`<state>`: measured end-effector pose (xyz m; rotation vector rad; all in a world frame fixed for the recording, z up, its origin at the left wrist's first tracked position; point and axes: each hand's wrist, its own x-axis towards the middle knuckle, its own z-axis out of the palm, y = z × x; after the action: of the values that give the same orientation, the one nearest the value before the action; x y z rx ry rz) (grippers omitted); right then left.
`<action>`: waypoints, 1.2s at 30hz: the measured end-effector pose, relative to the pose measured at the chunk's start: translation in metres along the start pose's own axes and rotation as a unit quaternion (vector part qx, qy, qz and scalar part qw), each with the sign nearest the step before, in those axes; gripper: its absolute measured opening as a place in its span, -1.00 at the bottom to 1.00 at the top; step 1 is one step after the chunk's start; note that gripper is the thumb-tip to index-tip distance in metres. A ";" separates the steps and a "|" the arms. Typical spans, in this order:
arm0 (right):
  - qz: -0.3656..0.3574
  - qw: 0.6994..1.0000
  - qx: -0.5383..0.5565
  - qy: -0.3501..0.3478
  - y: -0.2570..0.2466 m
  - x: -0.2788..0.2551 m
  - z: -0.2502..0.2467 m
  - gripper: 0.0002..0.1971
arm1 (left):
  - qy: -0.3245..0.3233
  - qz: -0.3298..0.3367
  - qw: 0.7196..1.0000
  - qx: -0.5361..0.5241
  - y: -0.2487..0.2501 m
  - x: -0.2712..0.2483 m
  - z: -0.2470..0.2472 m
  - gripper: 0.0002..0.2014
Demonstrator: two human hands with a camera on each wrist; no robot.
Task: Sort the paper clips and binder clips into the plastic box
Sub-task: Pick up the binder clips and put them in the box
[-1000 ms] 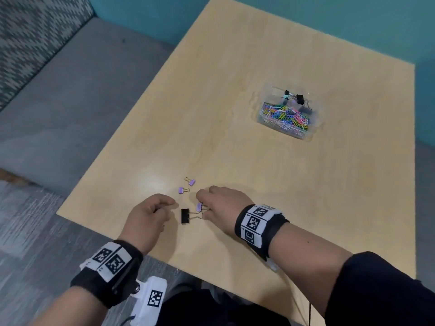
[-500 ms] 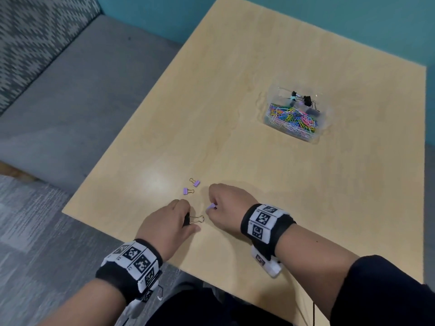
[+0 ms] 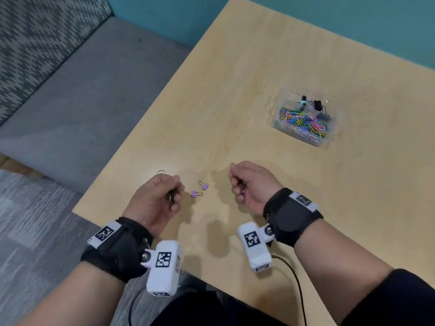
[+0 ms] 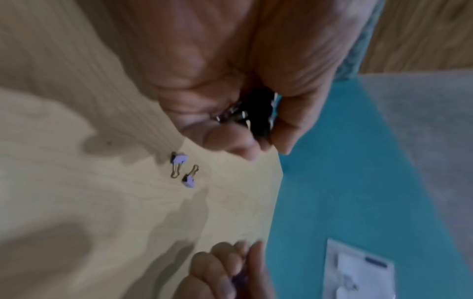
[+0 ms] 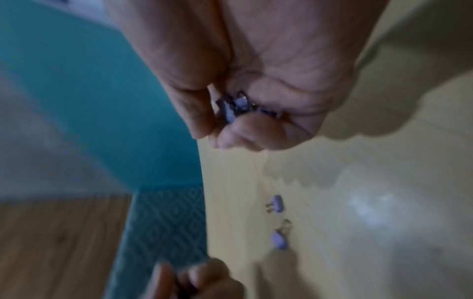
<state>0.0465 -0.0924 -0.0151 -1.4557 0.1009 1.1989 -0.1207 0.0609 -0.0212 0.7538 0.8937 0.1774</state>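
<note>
My left hand [image 3: 162, 196] is curled round a black binder clip [image 4: 258, 113], whose wire handle [image 3: 161, 175] sticks out above the fist. My right hand [image 3: 247, 184] is closed round small purple binder clips [image 5: 236, 106]. Both hands are lifted a little above the wooden table [image 3: 235, 90] near its front edge. Two more purple binder clips [image 3: 203, 185] [image 3: 195, 194] lie on the table between my hands. The clear plastic box [image 3: 306, 118] stands further back on the right; coloured paper clips fill its near part and a few binder clips lie in its far part.
A grey bench seat [image 3: 70, 102] with a patterned back cushion [image 3: 35, 43] runs along the table's left side. A teal wall [image 3: 329, 20] is behind. A cable [image 3: 294, 278] trails from my right wrist over the table's front edge.
My left hand picked up the black binder clip and lifted off to the left. My right hand closed on the purple clip and rose to the right. The two loose purple clips stayed put.
</note>
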 end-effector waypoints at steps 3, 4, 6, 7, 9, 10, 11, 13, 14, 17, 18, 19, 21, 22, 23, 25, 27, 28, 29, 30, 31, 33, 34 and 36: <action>-0.096 0.927 -0.360 0.035 0.006 0.009 0.019 -0.79 | 0.070 0.096 0.935 0.333 -0.009 0.009 0.001 -0.78; -0.119 0.875 -0.468 0.033 0.007 0.009 0.024 -0.81 | 0.070 0.130 0.876 0.460 -0.012 0.010 0.000 -0.83; -0.143 0.784 -0.604 0.011 0.008 0.010 0.034 -0.87 | 0.044 0.175 0.748 0.638 -0.017 0.010 -0.001 -0.87; -0.150 0.751 -0.644 0.001 0.010 0.012 0.036 -0.88 | 0.028 0.192 0.706 0.681 -0.021 0.010 -0.001 -0.83; -0.159 0.701 -0.695 -0.002 0.016 0.015 0.042 -0.84 | 0.010 0.211 0.658 0.723 -0.025 0.012 0.001 -0.81; -0.161 0.692 -0.704 -0.001 0.018 0.017 0.044 -0.82 | 0.008 0.213 0.643 0.735 -0.026 0.013 0.003 -0.82; -0.164 0.689 -0.706 -0.001 0.020 0.019 0.045 -0.81 | 0.004 0.210 0.633 0.745 -0.027 0.014 0.005 -0.84; -0.171 0.676 -0.717 -0.009 0.022 0.021 0.047 -0.81 | -0.005 0.208 0.614 0.761 -0.027 0.017 0.010 -0.88; -0.178 0.661 -0.729 -0.018 0.021 0.021 0.049 -0.80 | -0.009 0.209 0.603 0.770 -0.027 0.018 0.012 -0.90; -0.201 0.628 -0.751 -0.048 0.020 0.020 0.052 -0.71 | -0.008 0.200 0.588 0.784 -0.026 0.022 0.015 -0.88; -0.203 0.627 -0.750 -0.053 0.019 0.020 0.053 -0.71 | -0.006 0.195 0.590 0.784 -0.025 0.024 0.015 -0.89; -0.198 0.633 -0.746 -0.056 0.018 0.021 0.053 -0.73 | -0.005 0.190 0.595 0.781 -0.024 0.026 0.016 -0.90; -0.178 0.669 -0.720 -0.056 0.013 0.025 0.048 -0.84 | -0.011 0.178 0.628 0.757 -0.019 0.029 0.014 -0.87; -0.163 0.703 -0.691 -0.051 0.009 0.027 0.044 -0.88 | -0.014 0.166 0.659 0.733 -0.015 0.031 0.013 -0.84; -0.140 0.747 -0.648 -0.044 0.005 0.028 0.038 -0.87 | -0.013 0.149 0.698 0.701 -0.010 0.033 0.014 -0.82; -0.087 0.870 -0.484 -0.026 -0.005 0.029 0.020 -0.82 | -0.003 0.097 0.819 0.565 0.002 0.039 0.021 -0.73; -0.028 0.980 -0.197 -0.017 -0.020 0.025 -0.004 -0.88 | -0.027 0.029 0.952 0.302 0.017 0.043 0.037 -0.72; -0.011 0.998 -0.054 -0.019 -0.029 0.021 -0.019 -0.90 | -0.050 0.000 0.981 0.188 0.026 0.046 0.050 -0.75; -0.011 0.997 0.065 -0.031 -0.040 0.018 -0.036 -0.93 | -0.074 -0.021 0.991 0.113 0.036 0.051 0.065 -0.77; -0.023 0.986 0.160 -0.049 -0.053 0.014 -0.054 -0.95 | -0.093 -0.035 0.993 0.066 0.046 0.057 0.083 -0.81; -0.041 0.970 0.231 -0.066 -0.065 0.012 -0.070 -0.95 | -0.106 -0.045 0.993 0.039 0.055 0.064 0.103 -0.85; -0.075 0.939 0.327 -0.079 -0.092 0.006 -0.100 -0.89 | -0.124 -0.051 0.991 0.011 0.070 0.081 0.144 -0.87; -0.088 0.928 0.355 -0.072 -0.105 0.005 -0.113 -0.86 | -0.134 -0.047 0.990 0.002 0.076 0.090 0.166 -0.88; -0.119 0.916 0.378 -0.061 -0.130 0.006 -0.138 -0.83 | -0.153 -0.036 0.987 -0.006 0.083 0.109 0.208 -0.89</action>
<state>0.2162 -0.1564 0.0406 -0.6873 0.2626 0.8957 0.1190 0.0613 0.0456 0.7131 0.6250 0.0013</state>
